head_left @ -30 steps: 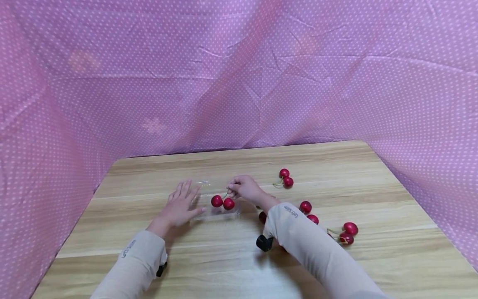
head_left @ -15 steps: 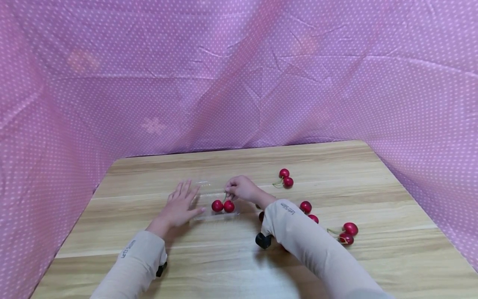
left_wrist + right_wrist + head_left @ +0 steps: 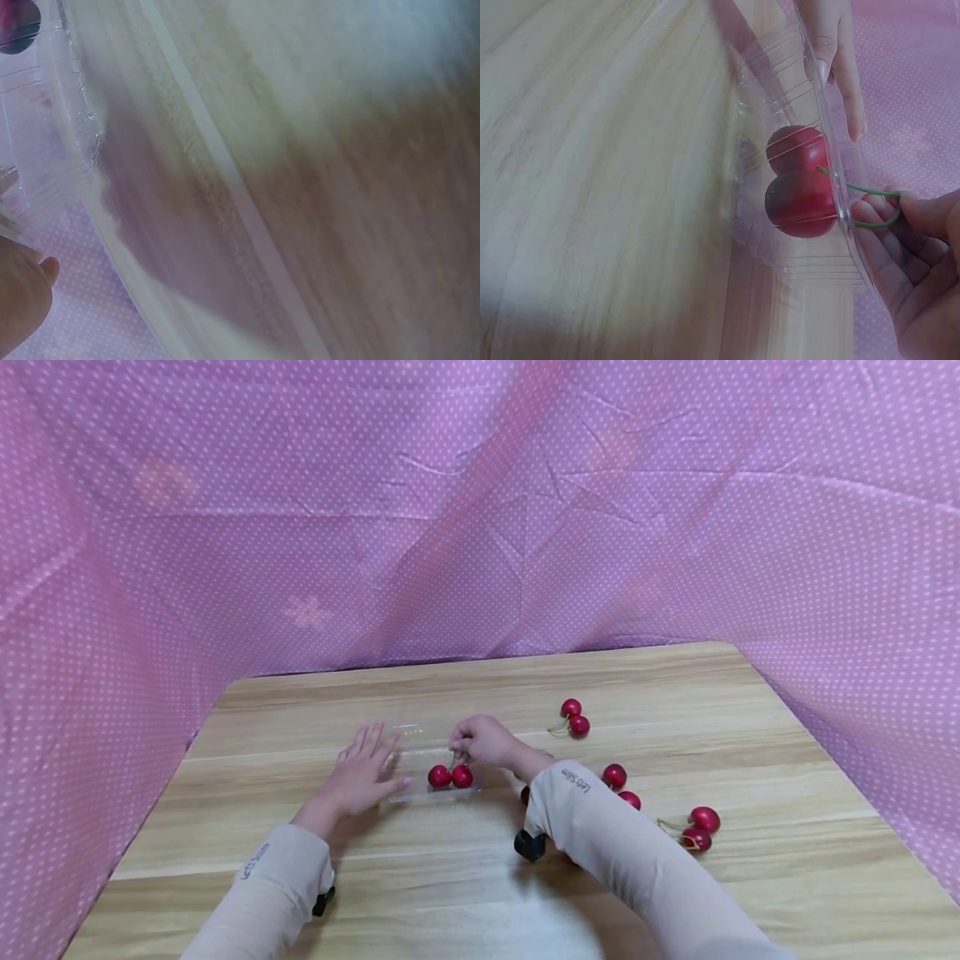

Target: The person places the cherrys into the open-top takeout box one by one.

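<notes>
A pair of red cherries (image 3: 439,777) on joined green stems (image 3: 866,190) sits inside a clear plastic box (image 3: 802,264). My right hand (image 3: 489,743) pinches the top of those stems between thumb and fingers, above the box's rim. At the box's left side, my left hand (image 3: 362,775) rests with fingers straight and spread, touching it. Only a bit of the left hand (image 3: 22,296) shows in the left wrist view, beside the box wall (image 3: 56,142). The box is hard to make out in the head view.
On the wooden table (image 3: 405,885), more cherries lie to the right: a pair at the back (image 3: 578,726), some near the right forearm (image 3: 614,775), and a pair farther right (image 3: 704,819). The right sleeve (image 3: 600,810) partly hides several. A pink dotted cloth (image 3: 480,527) hangs behind.
The cherries have come down a little, toward the front of the box, and the right hand has shifted slightly left with their stems. The left hand has stayed put.
</notes>
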Tool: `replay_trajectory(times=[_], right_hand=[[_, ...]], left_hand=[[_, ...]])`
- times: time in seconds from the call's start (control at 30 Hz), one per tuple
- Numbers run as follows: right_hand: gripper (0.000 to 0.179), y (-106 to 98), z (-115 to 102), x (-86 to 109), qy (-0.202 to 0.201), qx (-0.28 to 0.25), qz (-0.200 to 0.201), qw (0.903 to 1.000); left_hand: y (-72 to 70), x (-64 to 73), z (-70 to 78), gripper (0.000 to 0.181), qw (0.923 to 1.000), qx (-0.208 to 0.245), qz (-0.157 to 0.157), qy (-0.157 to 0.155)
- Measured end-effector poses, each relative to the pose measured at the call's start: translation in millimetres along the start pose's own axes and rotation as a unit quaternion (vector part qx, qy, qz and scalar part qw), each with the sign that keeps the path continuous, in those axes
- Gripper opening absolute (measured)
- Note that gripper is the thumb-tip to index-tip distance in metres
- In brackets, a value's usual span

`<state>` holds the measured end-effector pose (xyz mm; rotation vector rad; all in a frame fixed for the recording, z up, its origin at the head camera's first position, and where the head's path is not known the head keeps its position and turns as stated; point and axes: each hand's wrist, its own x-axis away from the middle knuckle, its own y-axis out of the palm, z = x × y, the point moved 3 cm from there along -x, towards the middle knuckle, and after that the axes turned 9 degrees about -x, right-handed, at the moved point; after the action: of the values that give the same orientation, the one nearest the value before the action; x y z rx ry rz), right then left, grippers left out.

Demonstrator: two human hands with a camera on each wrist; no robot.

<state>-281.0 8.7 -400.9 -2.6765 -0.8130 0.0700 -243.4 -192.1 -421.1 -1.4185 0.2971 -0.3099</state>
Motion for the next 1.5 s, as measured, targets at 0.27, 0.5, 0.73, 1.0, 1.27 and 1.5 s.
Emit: replay_trajectory(times=[0.27,0.5,0.73,1.0,1.27,1.5], right_hand=[[0.014,1.4,-0.7,0.0,-0.009,0.055,0.000,0.9985],[0.013,2.1,-5.8,-1.2,-0.014,0.120,-0.010,0.9927],[0.012,1.6,-9.8,-3.2,-0.029,0.208,-0.007,0.9777],[0.012,2.1,-11.9,-4.4,-0.049,0.247,-0.001,0.9678],[0.013,-2.4,-12.3,-5.0,-0.051,0.215,0.012,0.9752],[0.012,-9.2,-12.3,-4.8,-0.063,0.188,0.027,0.9798]], left_hand=[[-2.6,2.9,-1.7,0.078,0.9999,0.001,-0.010,0.008],[-0.8,2.7,-7.8,0.079,0.9997,-0.015,-0.009,0.016],[-1.6,3.3,-9.3,0.078,0.9994,-0.025,-0.001,0.025],[0.5,2.7,-11.2,0.079,0.9995,-0.023,-0.008,0.021],[0.8,2.8,-11.7,0.078,0.9997,-0.014,0.003,0.020],[0.2,2.7,-12.4,0.078,0.9995,-0.025,0.004,0.018]])
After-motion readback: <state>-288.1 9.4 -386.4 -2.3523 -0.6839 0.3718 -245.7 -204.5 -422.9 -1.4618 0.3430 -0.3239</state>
